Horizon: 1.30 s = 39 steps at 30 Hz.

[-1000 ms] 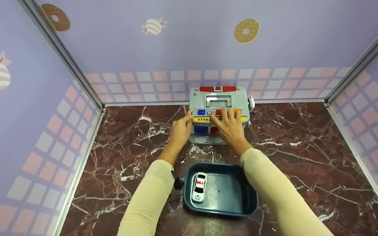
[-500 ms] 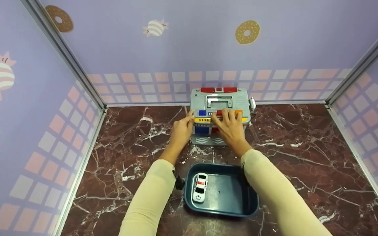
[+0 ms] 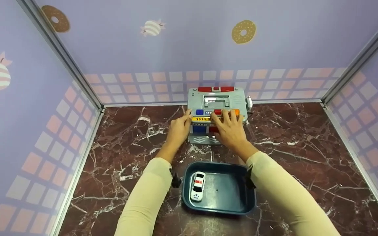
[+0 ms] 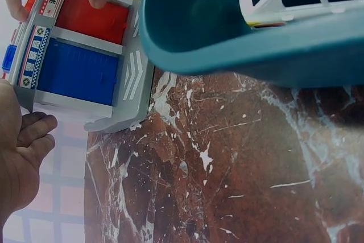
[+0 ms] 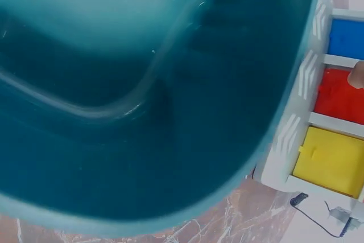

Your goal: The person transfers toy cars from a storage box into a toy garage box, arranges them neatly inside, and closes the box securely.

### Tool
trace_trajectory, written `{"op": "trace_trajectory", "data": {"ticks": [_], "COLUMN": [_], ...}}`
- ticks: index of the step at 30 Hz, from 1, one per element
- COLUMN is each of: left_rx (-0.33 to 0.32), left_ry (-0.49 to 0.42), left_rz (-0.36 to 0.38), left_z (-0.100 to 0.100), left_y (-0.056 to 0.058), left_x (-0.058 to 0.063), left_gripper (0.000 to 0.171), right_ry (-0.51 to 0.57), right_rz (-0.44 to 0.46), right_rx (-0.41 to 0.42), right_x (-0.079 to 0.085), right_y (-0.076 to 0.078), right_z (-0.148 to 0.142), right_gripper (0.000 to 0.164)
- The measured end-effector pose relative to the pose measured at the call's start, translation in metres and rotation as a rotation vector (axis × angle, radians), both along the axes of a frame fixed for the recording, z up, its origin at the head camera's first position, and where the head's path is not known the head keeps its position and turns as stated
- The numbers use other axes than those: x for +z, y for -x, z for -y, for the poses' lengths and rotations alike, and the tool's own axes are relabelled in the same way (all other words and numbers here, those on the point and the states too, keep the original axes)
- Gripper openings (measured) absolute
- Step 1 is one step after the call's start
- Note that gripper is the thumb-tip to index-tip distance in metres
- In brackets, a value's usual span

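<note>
- A grey toy garage (image 3: pixel 217 108), red-trimmed on top, stood upright near the far edge of the counter (image 3: pixel 143 157).
- Its blue door (image 4: pixel 77 75), red door (image 4: pixel 91 18) and yellow door (image 5: pixel 331 160) were closed.
- The left hand (image 3: pixel 177 129) touched its left front edge.
- The right hand (image 3: pixel 231 131) gripped its upper front edge.

Bright, soft shadows, glare inside tub (image 3: pixel 225 193)

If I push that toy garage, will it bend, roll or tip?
The toy garage probably won't bend; it looks like hard plastic. Its boxy shape should slide rather than roll. The jutting front ramp likely resists forward tipping.
</note>
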<state>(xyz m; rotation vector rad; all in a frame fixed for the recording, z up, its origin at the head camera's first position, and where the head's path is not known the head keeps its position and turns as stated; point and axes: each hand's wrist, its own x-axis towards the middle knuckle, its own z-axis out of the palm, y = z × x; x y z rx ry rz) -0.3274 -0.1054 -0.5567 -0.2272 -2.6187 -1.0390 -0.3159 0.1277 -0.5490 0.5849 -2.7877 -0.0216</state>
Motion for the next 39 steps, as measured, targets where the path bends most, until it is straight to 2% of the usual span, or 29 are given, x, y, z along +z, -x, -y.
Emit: {"op": "trace_trajectory", "data": {"ticks": [8,14,18,26,32,39], "left_rx": [-0.02,-0.045,-0.06,-0.034,-0.027,-0.031], "left_ry": [0.031,0.014,-0.01,0.028,0.034,0.022], "left_rz": [0.049,0.076,0.104,0.17,0.151,0.144], "left_z": [0.005,0.011,0.014,0.012,0.012,0.012], "left_y": [0.004,0.008,0.01,0.009,0.009,0.008], "left_x": [0.004,0.01,0.013,0.016,0.014,0.014], "left_gripper": [0.041,0.043,0.044,0.043,0.043,0.043], "right_ry": [0.069,0.116,0.147,0.145,0.101,0.073], "right_rz": [-0.011,-0.06,-0.025,0.087,0.1,0.12], "right_rx": [0.085,0.277,0.371,0.399,0.427,0.428], "right_x": [0.013,0.025,0.033,0.036,0.034,0.037], "right_y": [-0.005,-0.004,-0.004,-0.001,0.003,0.005], "right_z": [-0.004,0.001,0.005,0.007,0.011,0.016], "right_gripper": [0.073,0.058,0.051,0.06,0.066,0.067]}}
